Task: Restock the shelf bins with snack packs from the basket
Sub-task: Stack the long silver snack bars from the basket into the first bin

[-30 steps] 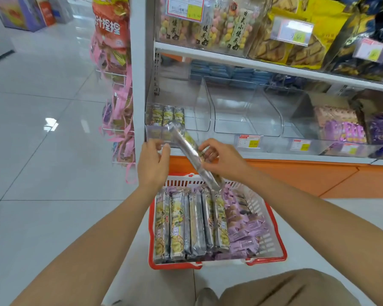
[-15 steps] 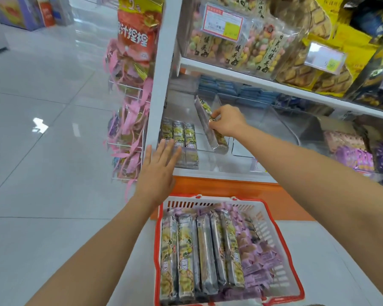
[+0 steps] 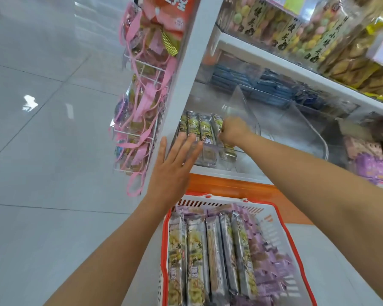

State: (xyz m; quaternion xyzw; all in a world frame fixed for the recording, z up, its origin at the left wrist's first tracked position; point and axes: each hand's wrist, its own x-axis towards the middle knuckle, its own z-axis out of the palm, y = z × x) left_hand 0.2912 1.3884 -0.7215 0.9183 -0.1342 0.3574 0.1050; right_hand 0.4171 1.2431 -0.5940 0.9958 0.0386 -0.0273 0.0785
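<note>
Nearest, the basket (image 3: 208, 203) stands on the floor below the shelf, holding long snack packs (image 3: 195, 261) laid side by side on its left and small purple packs (image 3: 272, 268) heaped on its right; above it the left hand (image 3: 173, 171) is flat, fingers straight and spread, fingertips at the front lip of the clear bin (image 3: 237, 161), contact not confirmable; beyond, the right hand (image 3: 233, 131) is curled round the upper part of the held pack (image 3: 228, 151), which sits inside that bin at the right end of the stocked row (image 3: 197, 127), touching or just beside its neighbour; farther back, blue packets (image 3: 241, 79) line the rear of the shelf, and bagged sweets (image 3: 296, 29) occupy the shelf above. Assessment of handling: the long packs appear light, slim and wrapped in glossy film, hence likely slippery under a loose grip; the contents are probably brittle and would crack if bent, so each is best gripped across its narrow sides near mid-length, not by the crimped ends; the purple packs look soft-wrapped and easily pinched.
</note>
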